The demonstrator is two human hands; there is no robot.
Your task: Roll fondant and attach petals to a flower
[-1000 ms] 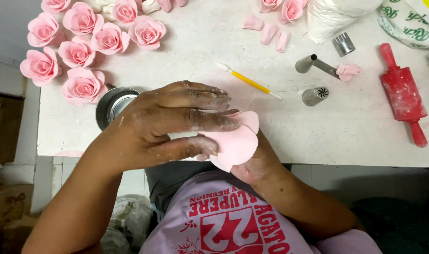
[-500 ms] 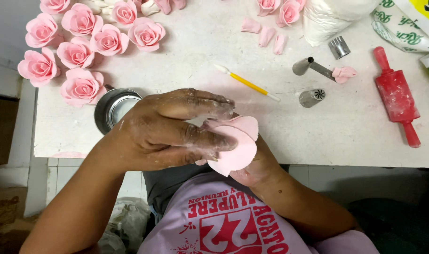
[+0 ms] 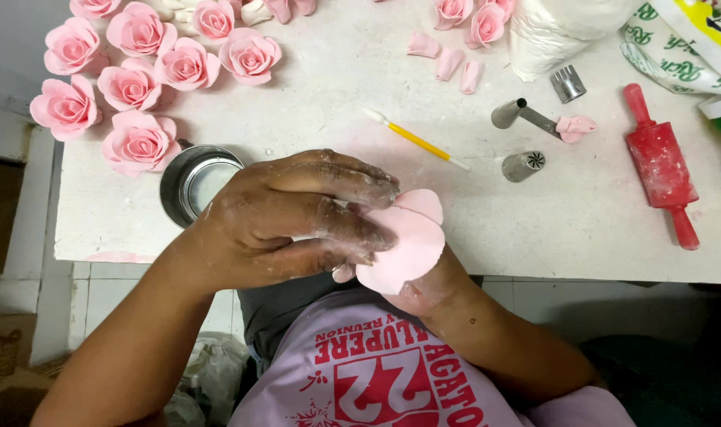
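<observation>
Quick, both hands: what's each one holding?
Left hand: closed on the pink petals.
Right hand: under the petals, mostly hidden; grip cannot be told.

Pink petals (image 3: 404, 241): soft paste, matt, smooth. Left hand (image 3: 297, 217) over them: skin dusted with white powder. White table (image 3: 337, 103): matt, powder-smeared. On the table: round tin (image 3: 196, 180), shiny metal; piping nozzles (image 3: 523, 164), brushed metal; red rolling pin (image 3: 661, 164), glossy plastic, floured; finished roses (image 3: 139, 142), matt paste.

flat pink fondant petals (image 3: 404, 249), overlapping
</observation>
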